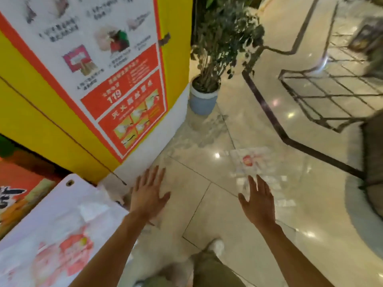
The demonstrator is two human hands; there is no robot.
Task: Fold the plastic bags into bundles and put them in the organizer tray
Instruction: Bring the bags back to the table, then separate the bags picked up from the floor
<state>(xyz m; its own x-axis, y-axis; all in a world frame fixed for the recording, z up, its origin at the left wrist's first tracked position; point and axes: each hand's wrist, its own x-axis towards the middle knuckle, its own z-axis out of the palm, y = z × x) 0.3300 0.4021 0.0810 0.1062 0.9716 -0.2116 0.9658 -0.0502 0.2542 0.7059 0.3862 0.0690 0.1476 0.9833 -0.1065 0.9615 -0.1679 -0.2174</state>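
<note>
A translucent plastic bag (251, 162) with a red logo lies flat on the shiny floor tiles, ahead and slightly right. My right hand (258, 200) hovers just short of its near edge, fingers spread and straight, holding nothing. My left hand (148, 192) is stretched forward over the floor near the base of a yellow pillar, fingers also spread and empty. More white plastic bags (60, 241) with red and pink print lie in a pile at the lower left, beside my left forearm. No organizer tray is in view.
A yellow pillar (51, 112) with a red and white poster stands at left. A potted plant (204, 96) in a grey pot sits behind it. Black metal frames (323, 94) and a dark furniture edge (373, 162) are at right. My shoe (216, 246) shows at the bottom.
</note>
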